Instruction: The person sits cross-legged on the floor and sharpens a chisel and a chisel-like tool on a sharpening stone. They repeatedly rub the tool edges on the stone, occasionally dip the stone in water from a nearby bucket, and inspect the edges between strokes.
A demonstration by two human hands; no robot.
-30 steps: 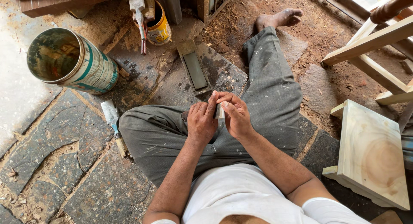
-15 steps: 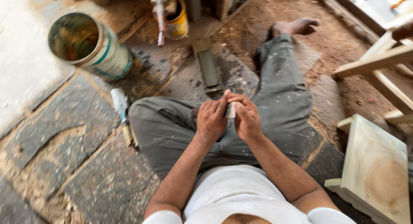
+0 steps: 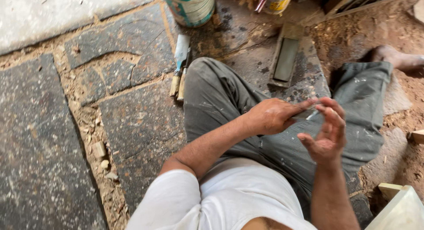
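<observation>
Now left hand point(image 3: 271, 116) fingers pinch small flat grey blade point(image 3: 305, 115); right hand point(image 3: 326, 135) fingers spread, empty.

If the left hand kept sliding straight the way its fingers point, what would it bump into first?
Most likely the right hand. The left hand points rightward, pinching a small flat blade-like piece, and the right fingertips sit just past its tip. Depth is hard to judge, though.

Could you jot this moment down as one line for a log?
left hand: pinching small flat metal blade | right hand: open, fingertips at blade | setting: seated on stone floor, long grey sharpening stone ahead
</observation>
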